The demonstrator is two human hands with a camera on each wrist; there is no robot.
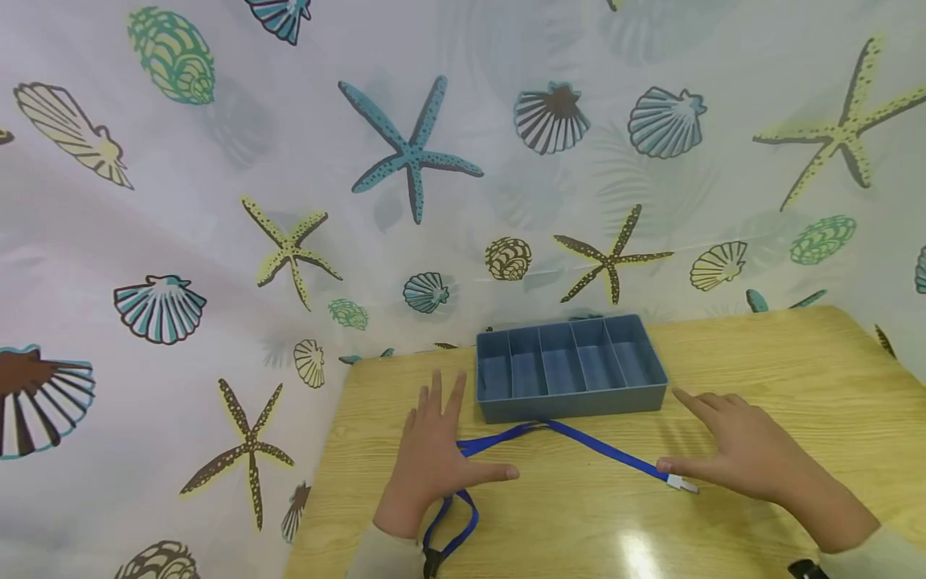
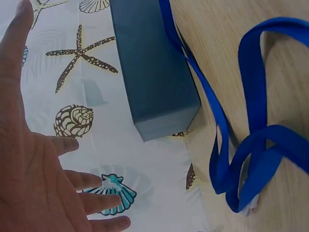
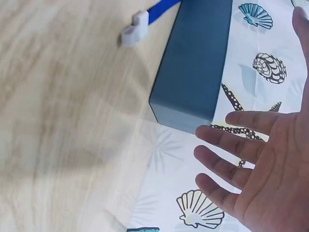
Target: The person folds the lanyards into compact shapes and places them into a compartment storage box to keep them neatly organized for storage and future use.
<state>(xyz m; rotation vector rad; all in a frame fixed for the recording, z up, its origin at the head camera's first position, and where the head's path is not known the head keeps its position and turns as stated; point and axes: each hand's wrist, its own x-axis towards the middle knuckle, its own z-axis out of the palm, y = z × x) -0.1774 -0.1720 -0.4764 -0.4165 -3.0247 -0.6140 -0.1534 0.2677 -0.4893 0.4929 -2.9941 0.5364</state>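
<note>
A blue-grey box with several narrow compartments stands at the back of the wooden table. In front of it lies a blue lanyard, with a white clip at its right end and a loop on the left. My left hand hovers over the lanyard's left part, fingers spread and thumb pointing right, with nothing held. Off the box's right front corner, my right hand is held out with fingers extended and its thumb overlapping the strap near the clip. Both palms show bare in the wrist views.
Behind the table hangs a pale cloth printed with shells and starfish, and it also covers the left side. A black buckle piece sits at the lanyard's loop near my left wrist. Light glares off the front of the tabletop.
</note>
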